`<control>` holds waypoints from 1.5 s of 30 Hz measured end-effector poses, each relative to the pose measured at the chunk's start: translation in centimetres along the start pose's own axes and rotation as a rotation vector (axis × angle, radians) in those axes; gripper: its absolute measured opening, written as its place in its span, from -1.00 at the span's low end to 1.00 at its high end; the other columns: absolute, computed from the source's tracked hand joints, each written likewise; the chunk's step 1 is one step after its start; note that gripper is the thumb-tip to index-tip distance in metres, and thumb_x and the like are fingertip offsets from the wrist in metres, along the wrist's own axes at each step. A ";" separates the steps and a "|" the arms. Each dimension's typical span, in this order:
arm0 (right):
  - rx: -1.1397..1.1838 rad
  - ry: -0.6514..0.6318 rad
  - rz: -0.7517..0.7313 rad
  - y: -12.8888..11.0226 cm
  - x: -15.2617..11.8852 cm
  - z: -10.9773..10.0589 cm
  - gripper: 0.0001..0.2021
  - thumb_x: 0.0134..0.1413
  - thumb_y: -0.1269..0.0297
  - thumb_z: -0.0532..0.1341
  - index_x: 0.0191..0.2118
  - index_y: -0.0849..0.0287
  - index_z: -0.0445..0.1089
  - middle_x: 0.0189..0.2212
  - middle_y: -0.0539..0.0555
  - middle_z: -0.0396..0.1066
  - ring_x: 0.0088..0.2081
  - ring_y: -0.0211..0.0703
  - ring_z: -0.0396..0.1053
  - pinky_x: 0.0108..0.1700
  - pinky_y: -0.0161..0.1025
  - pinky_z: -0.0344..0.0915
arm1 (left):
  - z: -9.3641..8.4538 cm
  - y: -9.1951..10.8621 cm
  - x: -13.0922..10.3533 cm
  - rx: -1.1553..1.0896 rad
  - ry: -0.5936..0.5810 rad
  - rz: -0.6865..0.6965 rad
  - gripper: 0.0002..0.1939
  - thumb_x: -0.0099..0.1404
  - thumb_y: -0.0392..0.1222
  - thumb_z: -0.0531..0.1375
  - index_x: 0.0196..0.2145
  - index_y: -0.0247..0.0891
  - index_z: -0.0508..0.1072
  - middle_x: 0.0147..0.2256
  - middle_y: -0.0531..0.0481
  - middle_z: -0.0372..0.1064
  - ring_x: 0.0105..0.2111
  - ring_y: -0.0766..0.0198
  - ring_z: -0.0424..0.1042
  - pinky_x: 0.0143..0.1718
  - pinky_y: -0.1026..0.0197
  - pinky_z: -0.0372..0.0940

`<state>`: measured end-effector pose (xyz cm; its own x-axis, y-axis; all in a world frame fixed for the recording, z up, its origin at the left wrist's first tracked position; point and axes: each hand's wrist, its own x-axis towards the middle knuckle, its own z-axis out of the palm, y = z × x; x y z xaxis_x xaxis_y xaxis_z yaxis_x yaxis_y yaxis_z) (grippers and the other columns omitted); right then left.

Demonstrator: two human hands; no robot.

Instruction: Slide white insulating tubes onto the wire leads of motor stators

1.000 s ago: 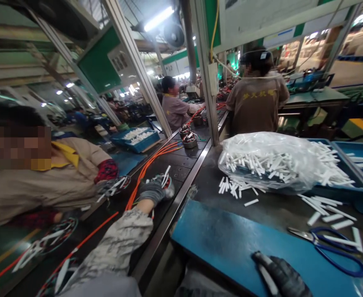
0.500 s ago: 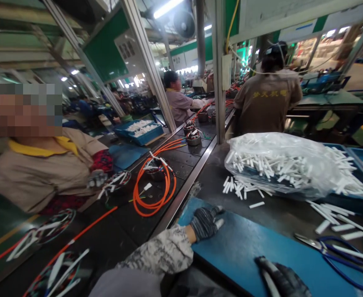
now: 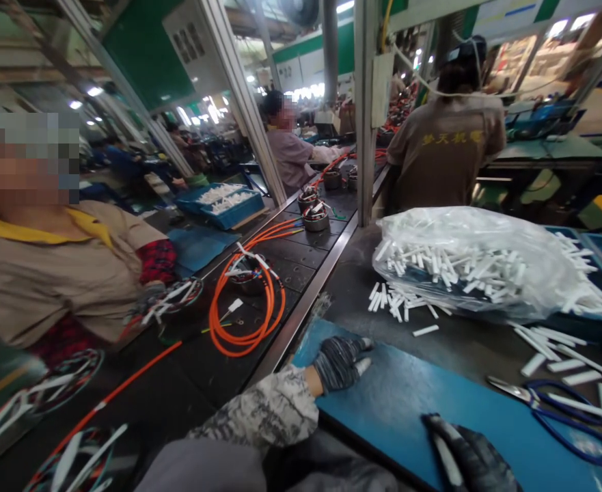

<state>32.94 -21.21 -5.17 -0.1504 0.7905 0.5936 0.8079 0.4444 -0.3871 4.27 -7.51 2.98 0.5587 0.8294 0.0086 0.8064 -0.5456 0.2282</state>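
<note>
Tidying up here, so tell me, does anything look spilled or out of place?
Yes: short white pieces lie scattered on the bench beside the plastic bag and blue bin where most sit, as if spilled. One overlaps the scissors.

A dark bench (image 3: pixel 464 352) carries a blue mat (image 3: pixel 408 396), loose white pieces (image 3: pixel 426 331) and a bulging clear bag (image 3: pixel 464 256).
</note>
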 end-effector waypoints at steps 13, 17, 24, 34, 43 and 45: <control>-0.135 0.024 0.104 -5.3 3.9 -2.0 -0.77 0.39 0.38 0.14 0.00 0.11 0.52 -0.35 0.05 0.55 -0.34 -0.16 0.49 -0.25 -0.24 0.42 | 1.6 -1.7 0.0 -0.038 0.238 0.097 -0.66 0.47 -0.13 0.13 0.08 -0.18 0.59 -0.17 -0.11 0.66 -0.28 0.13 0.65 -0.19 0.15 0.54; -0.143 0.007 0.112 -5.6 4.2 -2.2 -0.77 0.36 0.42 0.15 0.01 0.12 0.51 -0.36 0.05 0.53 -0.34 -0.17 0.46 -0.26 -0.25 0.38 | 1.6 -2.1 0.2 -0.010 0.281 0.124 -0.67 0.47 -0.10 0.12 0.05 -0.16 0.61 -0.20 -0.06 0.67 -0.33 0.16 0.64 -0.25 0.21 0.51; -0.171 0.001 0.136 -5.7 4.0 -1.9 -0.76 0.38 0.39 0.13 0.01 0.10 0.51 -0.34 0.06 0.52 -0.32 -0.16 0.45 -0.24 -0.24 0.37 | 2.0 -2.4 0.3 -0.013 0.314 0.131 -0.66 0.50 -0.06 0.09 0.03 -0.14 0.60 -0.27 -0.04 0.66 -0.40 0.19 0.61 -0.30 0.21 0.47; -0.166 0.004 0.152 -5.8 4.0 -1.9 -0.76 0.39 0.38 0.13 0.02 0.10 0.51 -0.33 0.06 0.54 -0.31 -0.16 0.46 -0.22 -0.24 0.38 | 2.0 -2.3 0.3 -0.046 0.304 0.115 -0.65 0.49 -0.07 0.09 0.04 -0.15 0.60 -0.24 -0.05 0.66 -0.38 0.18 0.61 -0.27 0.19 0.48; -0.161 0.031 0.144 -5.8 3.9 -1.7 -0.77 0.41 0.37 0.13 0.03 0.11 0.49 -0.33 0.05 0.52 -0.30 -0.14 0.44 -0.21 -0.23 0.35 | 2.7 -2.8 0.4 -0.035 0.357 0.149 -0.66 0.50 -0.03 0.11 0.04 -0.15 0.61 -0.19 -0.06 0.66 -0.35 0.20 0.63 -0.26 0.24 0.49; -0.155 0.029 0.141 -5.7 3.9 -1.6 -0.77 0.42 0.37 0.13 0.04 0.11 0.49 -0.33 0.05 0.52 -0.30 -0.14 0.43 -0.21 -0.23 0.34 | 2.9 -2.9 0.4 -0.041 0.375 0.162 -0.64 0.51 0.00 0.10 0.02 -0.16 0.62 -0.18 -0.07 0.66 -0.36 0.21 0.63 -0.27 0.24 0.49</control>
<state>28.64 -21.36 0.50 -0.0153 0.8270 0.5619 0.8982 0.2583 -0.3557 2.71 -5.93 -0.54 0.5619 0.7241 0.3999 0.7013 -0.6734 0.2338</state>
